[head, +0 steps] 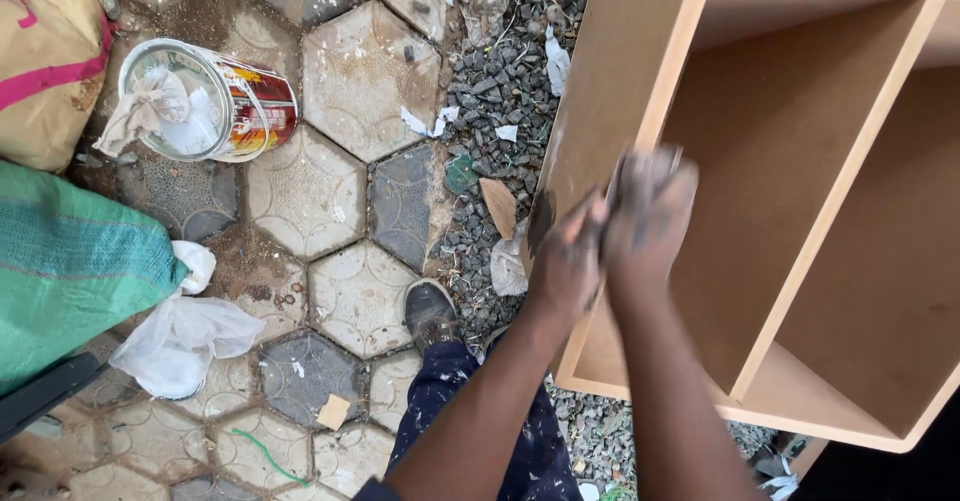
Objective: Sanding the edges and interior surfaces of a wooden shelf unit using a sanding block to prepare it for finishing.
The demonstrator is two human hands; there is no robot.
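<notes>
Both hands press together at the front edge of a bare fibreboard cabinet (800, 211); the left hand (565, 261) and right hand (648, 216) blur, fingers apparently clenched, contents unclear; board looks unfinished; an open tin (215, 101) lies well left of it.

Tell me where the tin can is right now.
In the head view, the tin can lies tipped on the hexagonal paving at upper left, a rag stuffed inside.

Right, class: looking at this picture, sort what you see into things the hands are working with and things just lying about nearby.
In use:
- left hand and right hand, blurred, pressed together at the cabinet's edge
- wooden cabinet, open, with a divider

Lying about:
- tin can on its side, rag inside
- green sack
- white plastic bag
- paper scraps on gravel
</notes>
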